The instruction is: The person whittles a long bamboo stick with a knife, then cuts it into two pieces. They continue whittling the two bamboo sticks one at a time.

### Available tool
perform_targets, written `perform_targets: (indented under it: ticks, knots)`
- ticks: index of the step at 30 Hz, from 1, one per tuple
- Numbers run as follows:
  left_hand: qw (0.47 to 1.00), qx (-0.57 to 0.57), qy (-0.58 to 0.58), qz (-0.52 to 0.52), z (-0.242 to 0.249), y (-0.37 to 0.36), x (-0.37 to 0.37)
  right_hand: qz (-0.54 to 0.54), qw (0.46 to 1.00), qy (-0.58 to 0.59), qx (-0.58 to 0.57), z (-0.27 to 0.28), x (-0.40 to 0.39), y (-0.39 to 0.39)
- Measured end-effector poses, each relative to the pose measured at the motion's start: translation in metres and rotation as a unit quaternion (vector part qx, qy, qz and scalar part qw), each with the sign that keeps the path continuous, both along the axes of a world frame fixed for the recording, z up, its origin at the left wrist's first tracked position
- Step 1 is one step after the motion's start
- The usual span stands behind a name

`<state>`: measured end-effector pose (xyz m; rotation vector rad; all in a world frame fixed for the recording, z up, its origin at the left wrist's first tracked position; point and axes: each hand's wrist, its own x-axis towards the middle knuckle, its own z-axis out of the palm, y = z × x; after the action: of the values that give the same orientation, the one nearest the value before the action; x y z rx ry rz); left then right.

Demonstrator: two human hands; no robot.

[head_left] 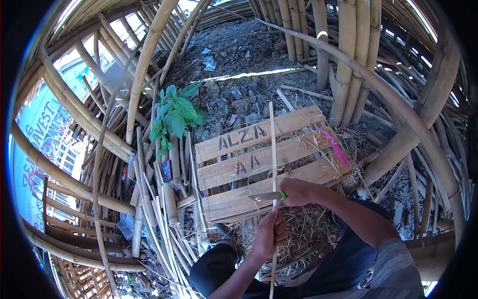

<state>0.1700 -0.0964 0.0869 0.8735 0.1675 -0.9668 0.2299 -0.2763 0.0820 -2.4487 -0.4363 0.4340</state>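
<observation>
My left hand (269,232) is closed around a long thin bamboo strip (273,144), which stands nearly upright in the view between my legs. Just above it, my right hand (295,192) grips the green handle of a knife (265,196). The blade points left and lies across the strip, apparently touching it; the exact contact is hard to make out. Behind the strip is a wooden slatted crate (234,180) with stencilled black letters and a pink mark. Thin shavings (308,219) lie under and around my hands.
Cut bamboo strips (162,239) lie to the left of the crate. A leafy green plant (178,113) grows behind them. Thick bamboo poles (348,60) stand at the right, and a slanting pole (398,104) crosses there. Stony ground (234,55) stretches out at the back.
</observation>
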Motion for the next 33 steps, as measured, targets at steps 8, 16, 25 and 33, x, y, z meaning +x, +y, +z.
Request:
perform_targets:
  ticks: [8,16,25,33]
  knots:
    - [1.000,0.020,-0.006,0.002,-0.005,-0.007,-0.003,-0.089,0.964,-0.201,-0.152,0.001,0.015,-0.011]
    - [1.000,0.003,0.017,0.010,-0.002,-0.003,-0.002,-0.164,0.899,-0.403,-0.056,-0.009,0.012,-0.007]
    - [1.000,0.018,0.003,0.013,-0.002,-0.004,-0.006,0.013,0.999,-0.007,-0.036,0.003,0.004,0.000]
    - [1.000,0.019,0.004,0.020,-0.004,-0.008,-0.010,-0.096,0.974,-0.190,-0.073,-0.010,0.016,-0.018]
